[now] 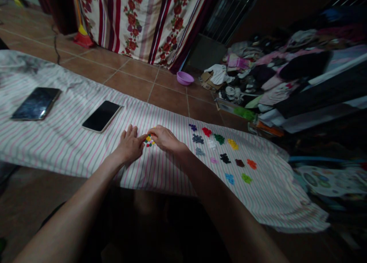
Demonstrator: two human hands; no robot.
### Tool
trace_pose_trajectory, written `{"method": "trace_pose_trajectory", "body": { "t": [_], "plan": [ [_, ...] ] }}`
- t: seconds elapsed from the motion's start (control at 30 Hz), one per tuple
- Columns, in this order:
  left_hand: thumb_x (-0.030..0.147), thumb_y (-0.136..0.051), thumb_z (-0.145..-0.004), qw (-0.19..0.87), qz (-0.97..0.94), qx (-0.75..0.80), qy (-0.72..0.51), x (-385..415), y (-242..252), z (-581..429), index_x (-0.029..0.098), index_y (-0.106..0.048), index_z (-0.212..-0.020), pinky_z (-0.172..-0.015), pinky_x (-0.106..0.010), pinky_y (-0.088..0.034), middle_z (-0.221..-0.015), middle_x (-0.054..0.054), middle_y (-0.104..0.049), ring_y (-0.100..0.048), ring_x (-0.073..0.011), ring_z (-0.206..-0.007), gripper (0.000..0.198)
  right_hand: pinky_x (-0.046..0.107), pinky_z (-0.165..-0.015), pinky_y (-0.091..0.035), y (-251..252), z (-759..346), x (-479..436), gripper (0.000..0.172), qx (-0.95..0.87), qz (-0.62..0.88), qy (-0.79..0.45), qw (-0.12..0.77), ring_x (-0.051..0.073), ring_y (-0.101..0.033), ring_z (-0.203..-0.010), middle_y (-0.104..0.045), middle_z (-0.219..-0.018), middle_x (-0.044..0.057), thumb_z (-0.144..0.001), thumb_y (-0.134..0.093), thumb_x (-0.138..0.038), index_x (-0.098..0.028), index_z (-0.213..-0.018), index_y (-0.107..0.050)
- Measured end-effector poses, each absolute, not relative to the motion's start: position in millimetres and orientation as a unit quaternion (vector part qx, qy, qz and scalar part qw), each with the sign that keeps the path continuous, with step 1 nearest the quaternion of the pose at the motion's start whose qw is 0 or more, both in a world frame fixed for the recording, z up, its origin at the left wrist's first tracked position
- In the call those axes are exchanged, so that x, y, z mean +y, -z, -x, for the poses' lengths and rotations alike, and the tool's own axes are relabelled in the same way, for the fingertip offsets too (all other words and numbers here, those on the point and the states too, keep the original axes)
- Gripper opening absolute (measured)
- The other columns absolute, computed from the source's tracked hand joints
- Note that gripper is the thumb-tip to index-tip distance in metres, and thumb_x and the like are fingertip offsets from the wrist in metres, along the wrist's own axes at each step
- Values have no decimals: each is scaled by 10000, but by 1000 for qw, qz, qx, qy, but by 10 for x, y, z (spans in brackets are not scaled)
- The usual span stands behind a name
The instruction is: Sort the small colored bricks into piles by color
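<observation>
A small patch of mixed coloured pieces (149, 143), white, yellow, red and green, lies on the striped cloth (169, 175) between my hands. My left hand (130, 145) rests flat on the cloth with its fingers spread, the index finger reaching to the patch's left edge. From the right, my right hand (165, 138) bends over the patch, fingertips pinched together at its top edge. Whatever sits in that pinch is too small and hidden to name. Right of my right hand lie sorted little heaps, among them red (206, 132), yellow (233, 144), black (225, 158) and light blue (229, 178) pieces.
Left of my hands lie a phone (101, 116) and a dark tablet-like device (36, 103). Beyond the cloth, a purple bowl (185, 78) stands on the tiled floor near a floral curtain (132, 22). Clothes (266, 72) are heaped at the right.
</observation>
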State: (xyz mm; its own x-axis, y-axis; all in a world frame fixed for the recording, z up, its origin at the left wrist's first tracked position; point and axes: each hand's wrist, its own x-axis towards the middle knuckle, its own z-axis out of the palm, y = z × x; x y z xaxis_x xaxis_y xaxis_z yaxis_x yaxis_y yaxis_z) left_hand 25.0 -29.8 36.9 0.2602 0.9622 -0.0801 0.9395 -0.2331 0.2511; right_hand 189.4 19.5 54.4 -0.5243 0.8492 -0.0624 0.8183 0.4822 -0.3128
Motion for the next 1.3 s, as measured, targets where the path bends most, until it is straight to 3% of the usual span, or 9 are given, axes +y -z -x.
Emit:
{"method": "trace_pose_trajectory", "body": {
  "t": [0.5, 0.8, 1.13, 1.3],
  "plan": [
    [312, -402, -915, 121, -784, 608, -33, -284, -370, -240, 283, -472, -1372, -1105, -545, -268, -1492, -141, -337, -195, -392, -1434, 463, 236, -742, -382, -415, -1907, 202, 151, -830, 500, -182, 166, 129, -516, -791, -573, -827, 4, -805, -521, -75, -184, -818, -624],
    [293, -417, -900, 107, -787, 605, -50, -280, -348, -233, 300, -504, -1341, -1080, -547, -310, -1446, -123, -393, -243, -370, -1416, 450, 260, -813, -419, -338, -1923, 218, 206, -818, 522, -164, 179, 148, -568, -887, -638, -931, 34, -865, -505, -119, -200, -971, -661],
    [286, -395, -912, 111, -786, 606, -45, -284, -369, -222, 286, -498, -1351, -1083, -526, -300, -1455, -135, -379, -239, -372, -1416, 451, 257, -856, -440, -390, -1910, 152, 323, -838, 515, -138, 114, 161, -586, -1001, -631, -1073, 57, -898, -460, -118, -234, -1090, -692],
    [296, -396, -910, 109, -786, 607, -44, -273, -379, -189, 282, -506, -1339, -1074, -528, -302, -1443, -125, -406, -263, -363, -1401, 443, 265, -836, -437, -492, -1886, 182, 297, -848, 511, -125, 67, 171, -591, -947, -633, -1031, 55, -889, -478, -117, -236, -1029, -712]
  ]
}}
